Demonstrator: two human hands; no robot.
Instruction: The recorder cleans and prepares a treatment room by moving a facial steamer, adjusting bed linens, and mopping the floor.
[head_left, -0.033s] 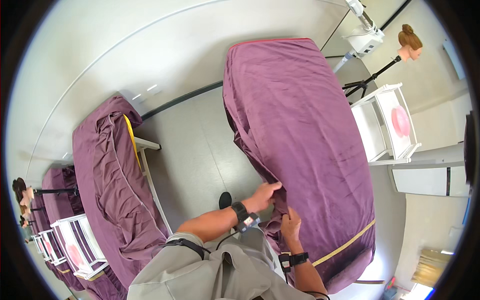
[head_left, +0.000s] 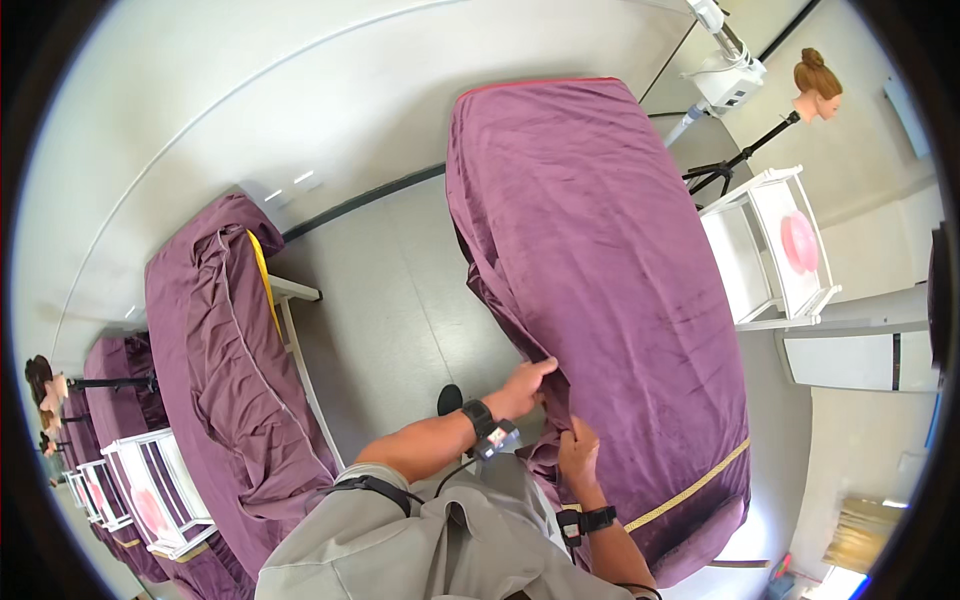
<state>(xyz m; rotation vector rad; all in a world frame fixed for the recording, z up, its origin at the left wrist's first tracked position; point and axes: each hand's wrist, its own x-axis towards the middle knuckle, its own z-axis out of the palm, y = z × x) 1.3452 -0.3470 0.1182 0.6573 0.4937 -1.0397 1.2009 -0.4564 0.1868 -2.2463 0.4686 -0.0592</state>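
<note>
Room: pale wall [head_left: 330, 110], grey floor [head_left: 390, 310], beds under purple covers. Starting at the hands, we have the left hand [head_left: 522, 390] closed on a fold of the purple cover [head_left: 610, 250], at the near-left edge of the right-hand bed, thumb on top. The right hand [head_left: 579, 452] sits just beside it, closer to the body, thumb up, fingers curled narrow on the same cover; we can't see its fingertips. Left forearm comes across from lower left, right forearm up from the bottom; both wrists bent in toward the edge.

Each wrist has a black band, left [head_left: 481, 421] and right [head_left: 599, 517], with a small box; the marks on the left box [head_left: 497, 441] are too small for us to read.

Further out, a gold strip [head_left: 690, 483] crosses the cover's near end, and a dark shoe [head_left: 450, 400] is on the floor. Right of the bed, a white trolley [head_left: 733, 255] carries a pink round item [head_left: 799, 243], maybe a bowl; contents unclear. Beyond: mannequin head [head_left: 818, 85] on a black tripod [head_left: 748, 152], white machine [head_left: 735, 82] on a pole. Left: second bed [head_left: 215, 380], rumpled cover, yellow edge [head_left: 264, 275], and another white trolley [head_left: 192, 490] with pink on it.
</note>
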